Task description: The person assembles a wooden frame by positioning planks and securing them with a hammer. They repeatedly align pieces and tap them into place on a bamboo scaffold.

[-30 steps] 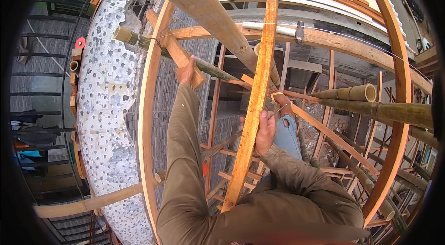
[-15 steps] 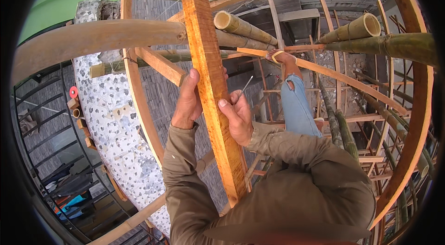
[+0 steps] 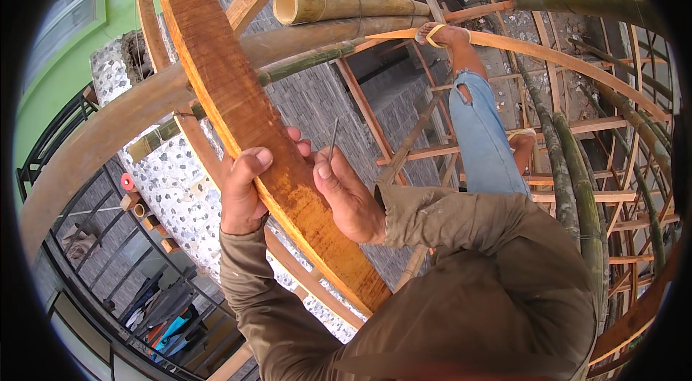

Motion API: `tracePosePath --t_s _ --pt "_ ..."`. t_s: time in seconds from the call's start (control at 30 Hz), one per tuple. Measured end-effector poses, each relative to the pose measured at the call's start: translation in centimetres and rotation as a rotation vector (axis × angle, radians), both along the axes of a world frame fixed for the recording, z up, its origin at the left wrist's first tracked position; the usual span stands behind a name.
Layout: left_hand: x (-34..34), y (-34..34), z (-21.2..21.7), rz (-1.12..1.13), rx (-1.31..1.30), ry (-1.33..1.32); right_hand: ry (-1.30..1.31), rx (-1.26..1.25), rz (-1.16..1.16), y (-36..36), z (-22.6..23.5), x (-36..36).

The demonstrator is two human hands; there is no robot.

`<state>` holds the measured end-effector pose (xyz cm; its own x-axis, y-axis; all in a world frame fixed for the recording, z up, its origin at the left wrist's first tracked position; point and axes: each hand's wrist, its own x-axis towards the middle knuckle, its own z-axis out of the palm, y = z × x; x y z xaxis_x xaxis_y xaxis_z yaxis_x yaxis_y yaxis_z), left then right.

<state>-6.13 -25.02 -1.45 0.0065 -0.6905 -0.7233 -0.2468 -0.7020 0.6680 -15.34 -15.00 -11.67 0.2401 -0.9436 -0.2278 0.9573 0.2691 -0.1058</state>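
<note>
A long reddish-brown wooden plank (image 3: 238, 85) runs slantwise in front of me, from the upper left down to my lap. Around its left edge my left hand (image 3: 249, 186) is closed, thumb on the near face and fingertips showing past the far edge. My right hand (image 3: 349, 197) lies against the plank's right edge. Between its thumb and fingers a thin metal nail (image 3: 334, 137) is pinched, pointing upward. The lower end of the plank rests close to my brown-sleeved body.
Thick bamboo poles (image 3: 346, 6) and a curved-looking wooden beam (image 3: 562, 56) cross ahead. My sandalled foot (image 3: 443, 35) stands on that beam, high above the ground. A speckled ledge (image 3: 173, 179) and a black metal railing (image 3: 108, 237) lie left; more scaffold poles (image 3: 577, 179) right.
The plank has tilted, its top leaning left and its broad face turned into view. Both hands stay on it, lower in the picture. A hammer head at the top has left the view.
</note>
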Motion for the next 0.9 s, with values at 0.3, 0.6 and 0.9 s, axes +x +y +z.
tracePosePath --t_s 0.3,0.6,0.9 --pt "-0.9 -0.2 0.6 -0.081 -0.033 -0.09 0.56 -0.08 -0.119 -3.8 -9.6 -2.3" --pt "-1.1 -0.6 0.6 -0.056 -0.047 -0.183 0.837 -0.001 -0.064 -4.5 -17.6 -5.0" --pt "-1.0 -0.5 0.4 0.027 -0.123 -0.073 1.244 0.075 0.131 3.3 -34.7 2.1"
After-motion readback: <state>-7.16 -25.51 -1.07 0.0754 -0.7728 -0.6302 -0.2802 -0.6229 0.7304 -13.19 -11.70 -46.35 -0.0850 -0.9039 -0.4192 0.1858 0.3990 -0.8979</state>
